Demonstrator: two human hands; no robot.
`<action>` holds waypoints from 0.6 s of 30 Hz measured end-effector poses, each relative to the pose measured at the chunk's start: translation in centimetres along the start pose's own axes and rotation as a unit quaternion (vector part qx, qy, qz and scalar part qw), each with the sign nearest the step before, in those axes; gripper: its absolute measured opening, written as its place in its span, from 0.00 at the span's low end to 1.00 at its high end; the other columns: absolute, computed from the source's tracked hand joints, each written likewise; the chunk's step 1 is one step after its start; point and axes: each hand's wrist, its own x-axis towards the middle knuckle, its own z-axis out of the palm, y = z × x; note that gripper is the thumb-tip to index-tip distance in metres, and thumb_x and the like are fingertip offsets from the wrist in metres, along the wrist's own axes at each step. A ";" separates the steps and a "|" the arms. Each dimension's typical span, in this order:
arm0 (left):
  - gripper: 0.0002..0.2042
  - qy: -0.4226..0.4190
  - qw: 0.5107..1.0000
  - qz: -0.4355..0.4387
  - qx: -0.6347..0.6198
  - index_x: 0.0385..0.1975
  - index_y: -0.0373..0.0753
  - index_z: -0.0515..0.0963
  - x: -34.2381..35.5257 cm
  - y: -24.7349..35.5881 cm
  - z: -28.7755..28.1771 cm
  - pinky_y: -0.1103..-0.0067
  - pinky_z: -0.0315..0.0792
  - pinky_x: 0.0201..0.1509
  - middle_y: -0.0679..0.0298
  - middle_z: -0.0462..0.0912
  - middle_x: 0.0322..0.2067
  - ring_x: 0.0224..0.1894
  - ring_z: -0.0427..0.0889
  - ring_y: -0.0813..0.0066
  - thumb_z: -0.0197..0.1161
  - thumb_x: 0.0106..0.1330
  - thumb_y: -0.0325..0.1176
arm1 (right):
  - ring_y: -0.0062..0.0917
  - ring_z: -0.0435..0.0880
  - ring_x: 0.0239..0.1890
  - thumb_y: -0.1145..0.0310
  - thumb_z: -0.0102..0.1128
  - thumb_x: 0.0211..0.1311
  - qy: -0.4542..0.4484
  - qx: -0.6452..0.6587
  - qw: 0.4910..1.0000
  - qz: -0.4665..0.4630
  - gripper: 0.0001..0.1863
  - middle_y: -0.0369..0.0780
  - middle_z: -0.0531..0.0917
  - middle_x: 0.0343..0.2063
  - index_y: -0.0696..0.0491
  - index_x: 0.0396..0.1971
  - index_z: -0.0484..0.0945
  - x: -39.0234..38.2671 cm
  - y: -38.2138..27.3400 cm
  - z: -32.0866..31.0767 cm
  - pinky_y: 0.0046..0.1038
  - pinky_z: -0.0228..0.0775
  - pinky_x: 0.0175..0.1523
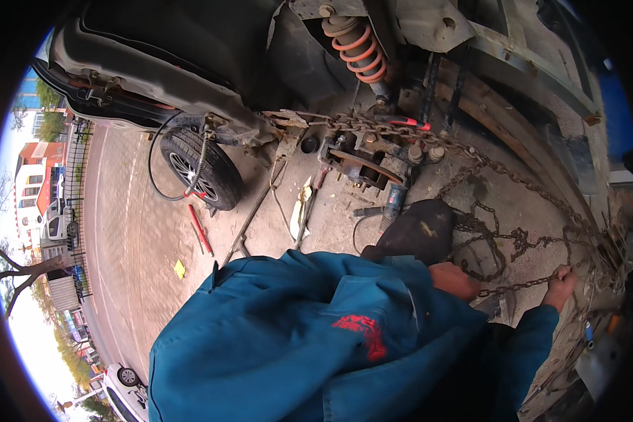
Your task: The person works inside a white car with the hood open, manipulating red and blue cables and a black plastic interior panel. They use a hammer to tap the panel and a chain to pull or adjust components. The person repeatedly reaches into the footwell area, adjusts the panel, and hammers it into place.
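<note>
My left hand is closed at one end of a length of rusty chain, partly hidden by my blue sleeve. At the right, my right hand grips the same chain, fingers curled. Above that length, more chain lies in loose loops on the pavement, and another length runs from the car body across to the metal at the right. My dark-clad knee is beside a power tool. Beyond it sits the exposed hub assembly, under an orange coil spring.
A detached wheel leans below the car body. A red bar, long metal rods and a yellow scrap lie on the paving. A rusty steel frame borders the right side. A fence and parked vehicles stand far left.
</note>
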 end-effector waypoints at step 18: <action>0.16 -0.052 0.996 0.012 0.077 0.50 0.35 0.78 -9.5 -9.3 -4.8 0.51 0.81 0.46 0.43 0.86 0.36 0.41 0.87 0.39 0.61 0.76 0.42 | 0.16 0.53 0.20 0.61 0.47 0.91 -0.073 0.029 0.997 -0.018 0.18 0.30 0.59 0.22 0.51 0.33 0.65 -18.6 10.1 3.7 0.23 0.50 0.21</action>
